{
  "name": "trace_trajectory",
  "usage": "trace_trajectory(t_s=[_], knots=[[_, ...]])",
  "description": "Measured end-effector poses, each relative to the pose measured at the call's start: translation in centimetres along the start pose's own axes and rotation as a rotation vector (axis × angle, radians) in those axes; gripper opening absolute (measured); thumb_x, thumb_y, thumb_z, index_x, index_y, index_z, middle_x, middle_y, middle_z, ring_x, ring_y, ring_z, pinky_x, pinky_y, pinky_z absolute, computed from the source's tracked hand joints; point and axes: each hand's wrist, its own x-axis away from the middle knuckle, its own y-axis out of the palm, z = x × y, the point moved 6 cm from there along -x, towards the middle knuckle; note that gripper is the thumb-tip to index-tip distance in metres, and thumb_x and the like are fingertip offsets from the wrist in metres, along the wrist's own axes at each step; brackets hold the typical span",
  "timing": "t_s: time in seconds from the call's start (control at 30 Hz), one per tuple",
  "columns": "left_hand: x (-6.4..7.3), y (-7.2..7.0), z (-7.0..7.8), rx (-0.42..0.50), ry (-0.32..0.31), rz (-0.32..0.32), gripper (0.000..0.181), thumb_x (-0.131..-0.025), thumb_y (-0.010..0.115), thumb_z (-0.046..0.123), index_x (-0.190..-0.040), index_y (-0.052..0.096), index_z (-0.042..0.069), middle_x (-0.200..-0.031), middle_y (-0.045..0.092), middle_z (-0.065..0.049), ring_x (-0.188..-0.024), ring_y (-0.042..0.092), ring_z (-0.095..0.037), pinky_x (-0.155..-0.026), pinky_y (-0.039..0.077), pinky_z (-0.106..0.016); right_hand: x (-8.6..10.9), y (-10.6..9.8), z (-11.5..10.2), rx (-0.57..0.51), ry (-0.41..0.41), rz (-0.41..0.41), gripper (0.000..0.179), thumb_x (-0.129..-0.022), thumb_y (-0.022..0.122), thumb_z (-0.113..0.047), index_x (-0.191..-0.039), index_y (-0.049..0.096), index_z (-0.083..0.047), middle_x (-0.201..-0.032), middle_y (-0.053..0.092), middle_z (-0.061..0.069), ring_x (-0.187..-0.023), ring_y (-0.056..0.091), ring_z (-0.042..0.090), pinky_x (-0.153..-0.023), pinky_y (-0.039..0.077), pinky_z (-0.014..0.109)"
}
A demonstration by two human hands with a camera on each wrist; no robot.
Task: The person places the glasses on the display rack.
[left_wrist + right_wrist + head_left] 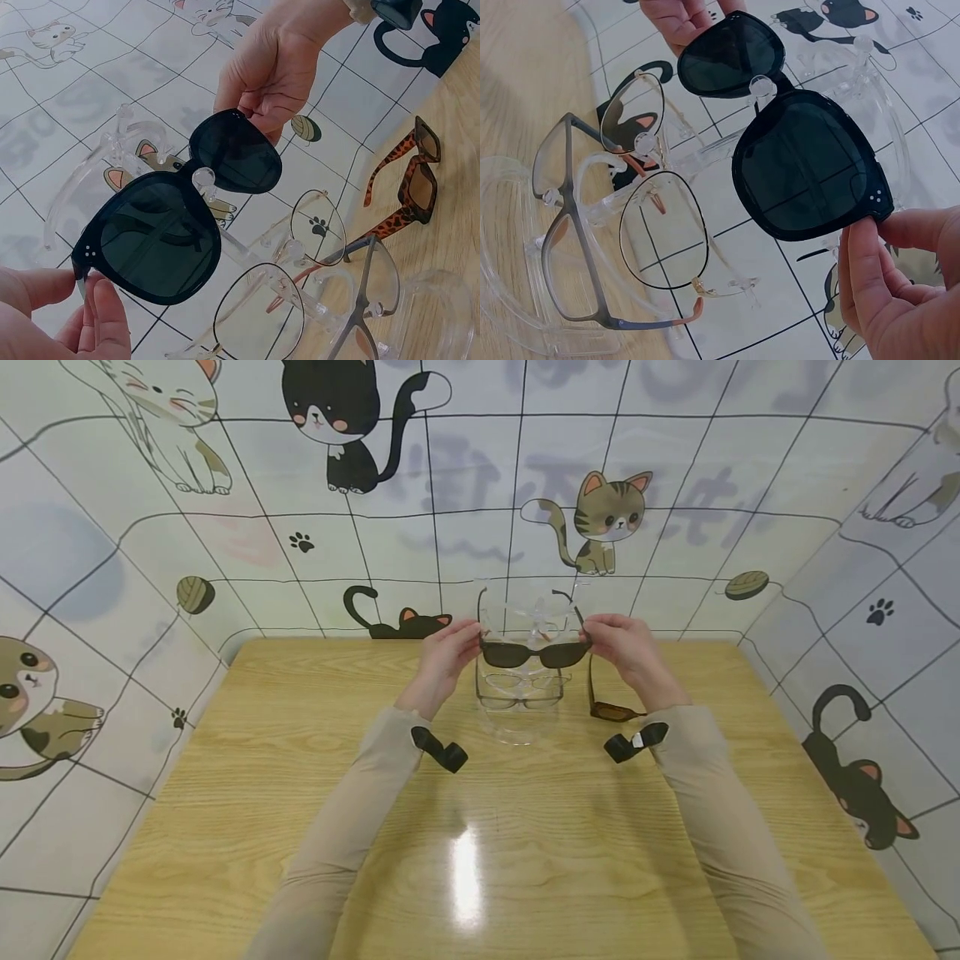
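Black sunglasses (510, 655) with dark lenses are held by both hands at the upper part of a clear display stand (510, 247). My left hand (444, 667) pinches the corner of the frame by one hinge, thumb on one side and fingers on the other. At the opposite hinge, my right hand (630, 658) pinches likewise. The bridge lies right at the stand's clear nose peg (763, 88). Below hang thin gold-and-black rimmed glasses (664, 229), and lower still, grey-framed glasses (568, 184).
Tortoiseshell sunglasses (613, 713) rest on the wooden table (540, 827) to the right of the stand, close to my right wrist. A white wall printed with cats (465, 543) rises behind the table's far edge.
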Motion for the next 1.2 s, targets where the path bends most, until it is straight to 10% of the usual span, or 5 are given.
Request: trace_trajectory(t_s=[0.37,0.97,1.2], knots=[[-0.2,-0.1,-0.1,-0.013,-0.047,0.015,0.029,-0.09,0.061,0.002,-0.117,0.058,-0.007,-0.076,0.065,0.0,-0.067,0.061,-0.007,-0.066,0.053,-0.017,-0.4,0.0,0.6,0.009,0.014,0.013,0.022,-0.093,0.058,-0.007,-0.11,0.052,0.005,-0.082,0.063,-0.001,-0.076,0.061,0.007,-0.07,0.052,0.015],[-0.1,-0.2,-0.4,-0.035,-0.078,0.016,0.005,-0.089,0.064,0.006,-0.094,0.063,0.006,-0.076,0.062,-0.001,-0.068,0.059,-0.011,-0.066,0.053,-0.019,0.0,-0.6,1.0,0.006,0.052,0.008,0.026,-0.096,0.055,-0.016,-0.115,0.051,0.001,-0.094,0.061,0.002,-0.089,0.058,0.011,-0.075,0.052,0.015],[0.3,-0.7,-0.7,-0.033,-0.078,-0.001,0.027,-0.092,0.059,0.005,-0.116,0.057,-0.007,-0.077,0.062,-0.002,-0.068,0.06,-0.01,-0.065,0.053,-0.016,0.7,-1.3,1.6,-0.022,0.046,-0.008,0.024,-0.096,0.053,-0.016,-0.112,0.049,0.002,-0.092,0.058,0.002,-0.082,0.06,0.009,-0.077,0.052,0.016]])
